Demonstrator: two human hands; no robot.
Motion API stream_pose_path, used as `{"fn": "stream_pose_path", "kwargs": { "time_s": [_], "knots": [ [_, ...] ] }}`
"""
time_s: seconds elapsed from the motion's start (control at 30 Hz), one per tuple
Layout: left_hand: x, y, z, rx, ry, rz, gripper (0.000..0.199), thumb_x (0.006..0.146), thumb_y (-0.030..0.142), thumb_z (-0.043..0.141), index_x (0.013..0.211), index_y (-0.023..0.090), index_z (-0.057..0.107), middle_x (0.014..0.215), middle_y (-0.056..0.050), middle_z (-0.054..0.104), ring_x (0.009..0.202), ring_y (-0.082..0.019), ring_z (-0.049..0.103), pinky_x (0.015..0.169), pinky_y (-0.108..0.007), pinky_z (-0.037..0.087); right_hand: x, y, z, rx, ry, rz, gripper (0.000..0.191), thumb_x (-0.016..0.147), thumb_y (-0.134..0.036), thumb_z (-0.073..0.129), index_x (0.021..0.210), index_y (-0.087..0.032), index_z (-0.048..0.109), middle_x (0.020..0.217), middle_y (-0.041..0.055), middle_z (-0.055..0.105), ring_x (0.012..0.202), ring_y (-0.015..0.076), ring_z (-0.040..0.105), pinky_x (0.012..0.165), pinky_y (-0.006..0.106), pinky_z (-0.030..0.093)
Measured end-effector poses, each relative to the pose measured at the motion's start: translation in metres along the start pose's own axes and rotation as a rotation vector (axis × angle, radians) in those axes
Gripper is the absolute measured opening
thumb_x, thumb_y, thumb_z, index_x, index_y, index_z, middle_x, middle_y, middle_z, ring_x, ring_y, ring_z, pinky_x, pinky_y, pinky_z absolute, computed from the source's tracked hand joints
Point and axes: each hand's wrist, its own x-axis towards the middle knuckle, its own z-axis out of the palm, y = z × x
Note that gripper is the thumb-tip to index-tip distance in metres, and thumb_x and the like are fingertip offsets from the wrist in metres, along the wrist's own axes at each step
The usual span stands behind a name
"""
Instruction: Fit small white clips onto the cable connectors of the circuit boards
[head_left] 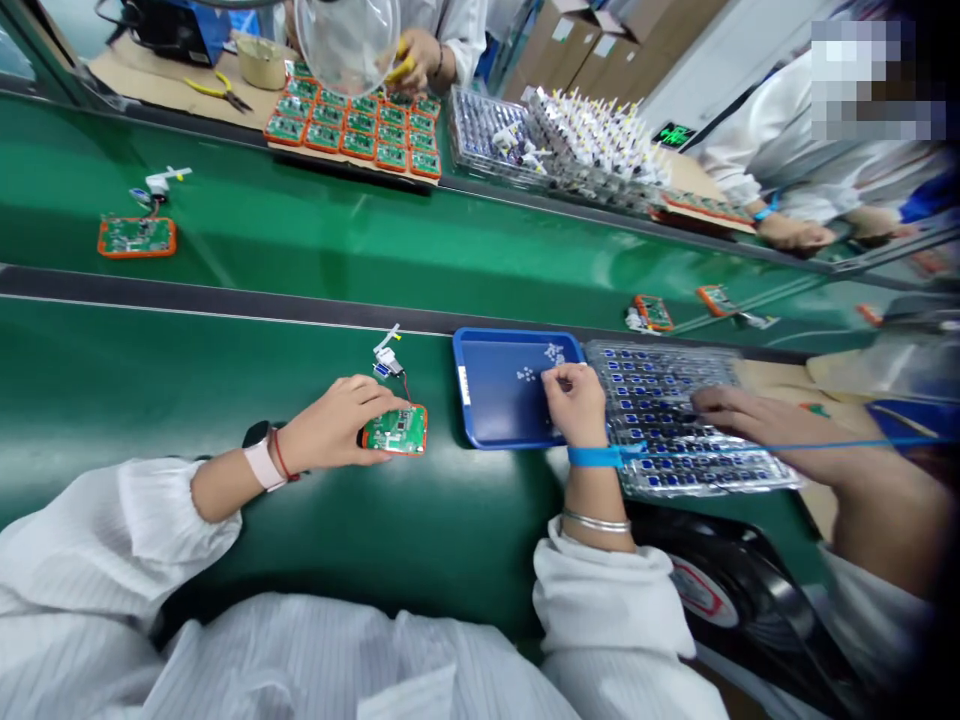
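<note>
My left hand (337,420) rests over a green circuit board in an orange frame (395,430), with fingers on its top edge and thumb at its lower edge. A thin red-and-black wire runs from the board to a small white part (388,358) lying on the green conveyor belt (225,390). My right hand (574,405) has its fingers curled down at the right side of a blue plastic tray (487,400), near small white pieces (527,373). Whatever lies under those fingers is hidden. A blue strap circles my right wrist.
A co-worker's hand (757,415) lies on a clear blister tray (675,440) of small blue parts. A black round fan (720,590) sits below it. Another framed board (137,237) rides the belt. Across the belt stand rows of framed boards (352,130) and another worker.
</note>
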Motion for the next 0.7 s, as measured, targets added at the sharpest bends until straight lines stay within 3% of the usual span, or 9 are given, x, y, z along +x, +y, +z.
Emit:
{"fn": "stream_pose_path", "kwargs": {
  "time_s": [0.17,0.4,0.53,0.6,0.7],
  "knots": [
    [0.003,-0.003,-0.003,-0.034,-0.049,0.075,0.06,0.073,0.045,0.067,0.125,0.023,0.047,0.118,-0.008,0.056,0.111,-0.026,0.047,0.096,-0.04,0.033,-0.001,0.01,0.008,0.009,-0.066,0.009,0.011,0.072,-0.024,0.053,0.062,-0.02,0.056,0.072,0.0054,0.055,0.073,0.019,0.05,0.071,0.038,0.047],
    [0.004,-0.004,-0.002,-0.049,-0.039,0.055,0.063,0.069,0.05,0.07,0.122,0.022,0.05,0.117,-0.009,0.057,0.11,-0.027,0.049,0.096,-0.041,0.034,0.001,0.004,-0.002,0.008,-0.142,-0.054,0.011,0.072,-0.022,0.053,0.062,-0.02,0.053,0.074,0.0066,0.053,0.077,0.0219,0.051,0.074,0.042,0.045],
    [0.01,0.002,-0.001,-0.169,0.103,-0.002,0.032,0.082,0.041,0.059,0.107,0.02,0.06,0.105,-0.007,0.064,0.1,-0.021,0.056,0.09,-0.036,0.039,-0.018,-0.057,0.001,0.208,-0.132,-0.204,0.011,0.081,-0.023,0.05,0.071,-0.021,0.054,0.088,0.0101,0.055,0.088,0.0224,0.052,0.077,0.039,0.046],
    [0.014,0.007,0.0,-0.239,0.198,-0.031,0.02,0.088,0.033,0.052,0.094,0.019,0.065,0.096,-0.005,0.066,0.092,-0.018,0.059,0.086,-0.033,0.042,-0.037,-0.098,0.009,0.335,-0.222,-0.294,0.011,0.085,-0.022,0.048,0.075,-0.021,0.054,0.093,0.0084,0.055,0.092,0.0203,0.053,0.081,0.038,0.045],
    [0.017,0.011,0.003,-0.297,0.271,-0.044,0.016,0.087,0.027,0.053,0.084,0.019,0.067,0.092,-0.004,0.068,0.088,-0.017,0.06,0.083,-0.032,0.044,-0.064,-0.143,0.024,0.452,-0.418,-0.325,0.011,0.085,-0.017,0.047,0.076,-0.021,0.051,0.095,0.0069,0.054,0.093,0.0182,0.054,0.083,0.037,0.045]
  ]
}}
